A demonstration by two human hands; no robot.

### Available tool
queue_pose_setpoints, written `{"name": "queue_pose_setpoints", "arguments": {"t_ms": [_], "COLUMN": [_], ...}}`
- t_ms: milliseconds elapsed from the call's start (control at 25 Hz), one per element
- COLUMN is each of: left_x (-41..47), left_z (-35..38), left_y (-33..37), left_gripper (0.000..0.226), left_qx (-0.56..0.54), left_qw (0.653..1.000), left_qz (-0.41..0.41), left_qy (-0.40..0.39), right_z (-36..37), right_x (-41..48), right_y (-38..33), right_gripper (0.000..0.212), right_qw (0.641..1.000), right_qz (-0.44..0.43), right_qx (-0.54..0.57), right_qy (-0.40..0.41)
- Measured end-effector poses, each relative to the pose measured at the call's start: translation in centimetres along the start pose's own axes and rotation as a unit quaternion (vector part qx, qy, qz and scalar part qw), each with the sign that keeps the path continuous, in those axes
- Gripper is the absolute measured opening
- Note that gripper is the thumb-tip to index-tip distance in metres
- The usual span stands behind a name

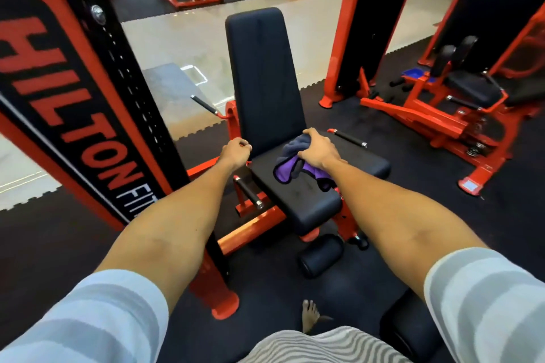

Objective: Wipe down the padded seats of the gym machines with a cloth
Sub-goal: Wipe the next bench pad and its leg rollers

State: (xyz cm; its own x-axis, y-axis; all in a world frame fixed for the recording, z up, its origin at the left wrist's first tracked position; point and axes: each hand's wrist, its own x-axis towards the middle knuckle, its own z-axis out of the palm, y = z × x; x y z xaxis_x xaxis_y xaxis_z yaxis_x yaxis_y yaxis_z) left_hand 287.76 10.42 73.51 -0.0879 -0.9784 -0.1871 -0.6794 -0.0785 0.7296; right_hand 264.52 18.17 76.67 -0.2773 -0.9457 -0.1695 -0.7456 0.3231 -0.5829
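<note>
The right hand (pixel 317 153) bunches a purple and grey cloth (pixel 290 166) and presses it on the seat pad (pixel 298 203), toward the rear of the pad and close to the foot of the backrest (pixel 265 74). The left hand (pixel 236 152) sits at about 9 o'clock from the cloth, by the pad's rear left corner. Its fingers are curled, but I cannot tell whether they close on the frame beneath or on nothing.

The likeliest trouble is a loose fold. The cloth trails toward 5 o'clock, and a stroke that way could carry it over the right edge. It could also snag on the right grip bar (pixel 349 138), which lies at 1 o'clock just beside the pad. A stroke toward 8 o'clock meets the left grip bar (pixel 249 191), where knuckles could knock.

Open pad lies mainly toward 6 o'clock, down to the rounded front lip. Below the lip is the leg roller (pixel 321 256). The person leans far forward over a bare foot (pixel 309 315) on the mat, so a slip of the pressing hand could tip them on. The weight-stack column (pixel 88 103) hems in the left side.
</note>
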Motion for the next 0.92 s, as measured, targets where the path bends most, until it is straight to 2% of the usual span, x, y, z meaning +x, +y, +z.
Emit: {"name": "queue_pose_setpoints", "arguments": {"t_ms": [280, 520, 920], "left_x": [10.3, 19.7, 34.4], "left_z": [0.6, -0.2, -8.1], "left_y": [3.0, 8.7, 16.7], "left_gripper": [0.009, 0.024, 0.026], "left_qx": [-0.042, -0.041, -0.047], "left_qw": [0.999, 0.997, 0.986], "left_qz": [0.014, 0.011, 0.063], "left_qy": [0.015, 0.069, 0.148], "right_z": [-1.8, -5.1, -11.3], "right_x": [9.6, 20.4, 36.5], "right_y": [-1.4, -4.2, -13.1], "right_gripper": [0.067, 0.067, 0.069], "right_qw": [1.0, 0.996, 0.981], "right_qz": [-0.017, -0.073, -0.171], "right_qx": [0.001, 0.04, 0.078], "right_qy": [-0.01, -0.015, 0.045]}}
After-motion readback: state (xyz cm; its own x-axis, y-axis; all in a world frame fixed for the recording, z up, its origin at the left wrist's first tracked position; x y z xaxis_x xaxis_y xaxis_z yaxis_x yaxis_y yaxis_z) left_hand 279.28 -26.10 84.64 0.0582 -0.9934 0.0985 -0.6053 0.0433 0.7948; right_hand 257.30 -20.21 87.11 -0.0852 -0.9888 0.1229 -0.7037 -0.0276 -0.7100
